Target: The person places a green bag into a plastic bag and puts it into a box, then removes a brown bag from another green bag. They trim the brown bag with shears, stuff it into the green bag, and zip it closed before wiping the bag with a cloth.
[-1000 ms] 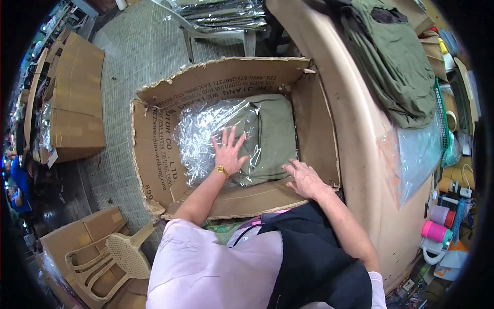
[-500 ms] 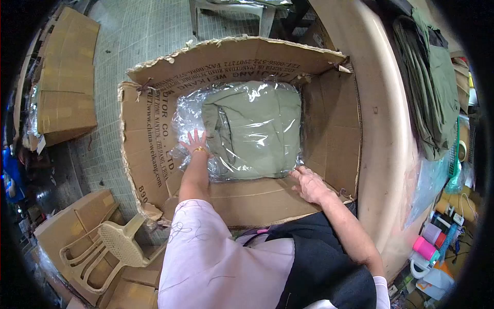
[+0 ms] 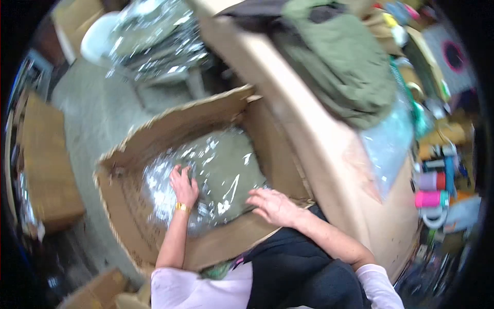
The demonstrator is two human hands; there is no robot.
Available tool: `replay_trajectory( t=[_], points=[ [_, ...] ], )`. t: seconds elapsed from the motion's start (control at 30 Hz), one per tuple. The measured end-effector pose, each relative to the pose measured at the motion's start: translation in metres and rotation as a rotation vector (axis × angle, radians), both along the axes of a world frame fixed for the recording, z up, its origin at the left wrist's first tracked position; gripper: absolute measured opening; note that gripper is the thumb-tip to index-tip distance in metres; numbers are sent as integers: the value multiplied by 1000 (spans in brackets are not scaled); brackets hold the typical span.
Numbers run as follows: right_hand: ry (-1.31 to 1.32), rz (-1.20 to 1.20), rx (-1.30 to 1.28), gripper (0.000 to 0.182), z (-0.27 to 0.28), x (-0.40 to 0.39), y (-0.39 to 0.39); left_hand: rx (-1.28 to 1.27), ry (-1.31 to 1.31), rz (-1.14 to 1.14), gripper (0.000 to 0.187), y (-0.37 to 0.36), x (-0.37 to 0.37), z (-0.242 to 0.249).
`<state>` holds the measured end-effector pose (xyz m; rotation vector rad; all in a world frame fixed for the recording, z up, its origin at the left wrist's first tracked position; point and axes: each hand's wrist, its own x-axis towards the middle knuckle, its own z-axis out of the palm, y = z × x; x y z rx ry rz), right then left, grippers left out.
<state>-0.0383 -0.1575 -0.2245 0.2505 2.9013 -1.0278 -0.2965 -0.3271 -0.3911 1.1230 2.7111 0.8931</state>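
A green garment in clear plastic wrap lies at the bottom of a large open cardboard box. My left hand, with a gold band at the wrist, is over the left part of the wrapped garment, fingers apart. Near the garment's lower right edge is my right hand, its fingers apart and holding nothing. Blur hides whether either hand presses on the plastic.
A table runs along the box's right side, bearing folded green garments and a clear plastic sheet. Plastic-wrapped packages rest on a chair behind. Another cardboard box stands at left. Spools are at right.
The view has turned, so the box appears tilted and lower left, and the wrapped packages on the chair now show. My left hand has moved inward over the garment; my right hand stays near its edge.
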Motion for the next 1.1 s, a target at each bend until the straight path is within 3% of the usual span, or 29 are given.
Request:
replay_trajectory(
  t=[0.13, 0.2, 0.27, 0.33, 0.4, 0.43, 0.47, 0.5, 0.57, 0.63, 0.67, 0.73, 0.83, 0.93, 1.0, 1.03, 1.1],
  points=[
    [345, -178, 106, 22, 120, 36, 17, 538, 177, -331, 45, 130, 51, 160],
    [599, -438, 262, 26, 167, 75, 33, 815, 252, -481, 39, 181, 82, 240],
    [714, -726, 576, 23, 183, 127, 60, 941, 303, -703, 33, 232, 102, 303],
    [654, -958, 780, 18, 182, 200, 101, 902, 349, -826, 28, 279, 120, 345],
    [570, -1243, 714, 18, 159, 281, 144, 741, 225, -854, 29, 320, 141, 373],
    [471, -1397, 629, 23, 149, 319, 165, 691, 281, -878, 39, 343, 145, 374],
    [374, -1540, 533, 27, 138, 355, 181, 565, 294, -867, 51, 367, 146, 363],
    [383, -1561, 539, 27, 121, 391, 197, 393, 304, -805, 49, 386, 147, 349],
    [-22, -1617, 1053, 37, 95, 445, 221, 0, 244, -836, 35, 421, 136, 319],
    [-263, -1738, 1013, 38, 89, 471, 228, 61, 209, -746, 30, 428, 128, 317],
    [-259, -1787, 873, 37, 96, 471, 228, 122, 162, -679, 28, 430, 121, 315],
    [-246, -1810, 726, 37, 111, 468, 224, 121, -162, -709, 33, 443, 96, 324],
    [-342, -1736, 931, 31, 111, 471, 223, 290, 38, -566, 35, 438, 98, 376],
    [-237, -1672, 947, 27, 87, 496, 238, 458, 296, -635, 31, 415, 136, 456],
    [181, -1594, 1026, 19, 67, 516, 247, 716, 132, -829, 27, 381, 200, 475],
    [181, -1590, 1019, 19, 73, 514, 247, 724, 116, -922, 24, 351, 238, 483],
    [1090, -1758, -48, 19, 105, 506, 228, 728, -13, -1156, 18, 313, 305, 462]
  ],
)
